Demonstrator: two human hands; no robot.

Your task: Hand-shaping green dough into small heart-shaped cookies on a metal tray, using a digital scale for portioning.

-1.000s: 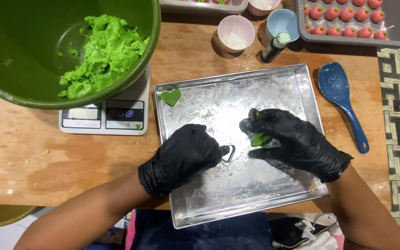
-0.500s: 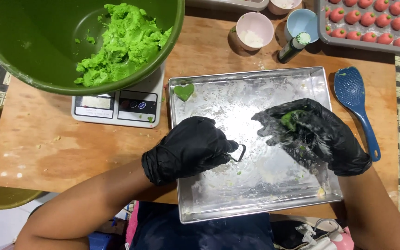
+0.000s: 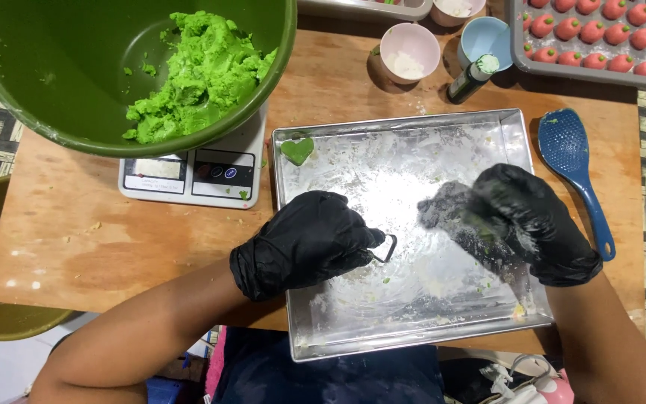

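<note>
Both my hands wear black gloves over a floured metal tray [image 3: 510, 127]. My left hand [image 3: 304, 243] grips a small metal cutter [image 3: 384, 248] whose loop sticks out from the fingers, just above the tray's middle. My right hand [image 3: 521, 224] is blurred by motion over the right half of the tray, fingers curled around a bit of green dough that barely shows. A green heart-shaped dough piece [image 3: 297, 150] lies in the tray's far left corner.
A big green bowl [image 3: 54, 97] of bright green dough [image 3: 196, 71] sits on a white kitchen scale [image 3: 188, 176]. A blue spoon [image 3: 573, 168] lies right of the tray. Small pink [image 3: 409, 52] and blue [image 3: 487, 41] cups, a dark bottle [image 3: 471, 78] and a tray of red sweets [image 3: 600, 37] stand behind.
My right hand has lifted the green dough off the tray and swung right, turning over and blurring. My left hand has stayed in place on the cutter.
</note>
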